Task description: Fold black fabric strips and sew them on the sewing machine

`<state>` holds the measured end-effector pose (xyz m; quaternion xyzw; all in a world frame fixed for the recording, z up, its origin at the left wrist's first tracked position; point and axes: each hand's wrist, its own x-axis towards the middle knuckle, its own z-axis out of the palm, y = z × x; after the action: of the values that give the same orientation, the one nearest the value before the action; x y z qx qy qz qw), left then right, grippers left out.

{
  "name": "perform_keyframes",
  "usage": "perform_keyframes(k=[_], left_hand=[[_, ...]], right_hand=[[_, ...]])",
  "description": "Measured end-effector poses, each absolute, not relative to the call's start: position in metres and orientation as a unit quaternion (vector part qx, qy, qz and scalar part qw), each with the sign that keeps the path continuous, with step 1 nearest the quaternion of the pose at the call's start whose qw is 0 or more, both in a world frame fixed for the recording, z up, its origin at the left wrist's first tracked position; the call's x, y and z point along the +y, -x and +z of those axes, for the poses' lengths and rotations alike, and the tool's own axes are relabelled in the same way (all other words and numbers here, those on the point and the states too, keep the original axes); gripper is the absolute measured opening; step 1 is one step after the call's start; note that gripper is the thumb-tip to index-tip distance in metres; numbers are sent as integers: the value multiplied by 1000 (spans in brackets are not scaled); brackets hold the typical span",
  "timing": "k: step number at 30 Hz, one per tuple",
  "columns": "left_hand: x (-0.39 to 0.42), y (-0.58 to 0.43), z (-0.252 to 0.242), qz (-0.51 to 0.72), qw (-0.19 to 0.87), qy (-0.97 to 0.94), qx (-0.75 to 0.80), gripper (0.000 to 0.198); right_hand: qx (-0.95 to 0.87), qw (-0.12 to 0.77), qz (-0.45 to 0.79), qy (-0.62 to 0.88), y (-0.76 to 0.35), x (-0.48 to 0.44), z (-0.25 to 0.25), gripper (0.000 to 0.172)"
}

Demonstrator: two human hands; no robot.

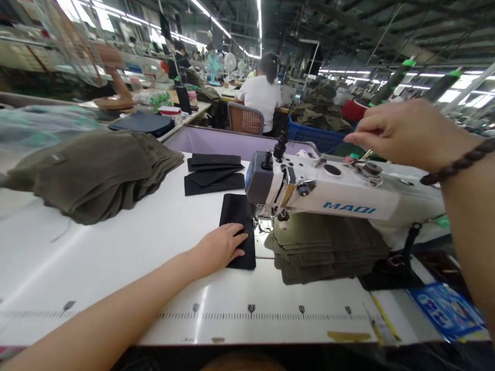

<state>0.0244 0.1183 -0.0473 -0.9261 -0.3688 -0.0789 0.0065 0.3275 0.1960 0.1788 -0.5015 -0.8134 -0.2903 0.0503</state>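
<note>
My left hand lies on a dark black fabric piece, fingers spread flat over its lower half. The piece's right edge is beside the needle area of a white sewing machine. Above the machine's arm, my right hand is raised with its fingers curled together in a pinch. Whatever it may hold is too fine to make out. Folded black pieces rest behind the left hand. Under the machine arm sits a stack of olive-brown fabric pieces.
A larger pile of olive-brown fabric lies on the left of the white table. Blue packaging sits at the front right. Behind the machine are a blue crate of fabric and a seated person in white.
</note>
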Motion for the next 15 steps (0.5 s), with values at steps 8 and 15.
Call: perform_keyframes(k=[8,15], left_hand=[[131,-30,-53,-73,16,926,-371,37],[148,-33,-58,-71,14,932,-356,39]], right_hand=[[-764,43,-376,522,-329,182,197,81],[-754,28,-418,506,-333,190,190,83]])
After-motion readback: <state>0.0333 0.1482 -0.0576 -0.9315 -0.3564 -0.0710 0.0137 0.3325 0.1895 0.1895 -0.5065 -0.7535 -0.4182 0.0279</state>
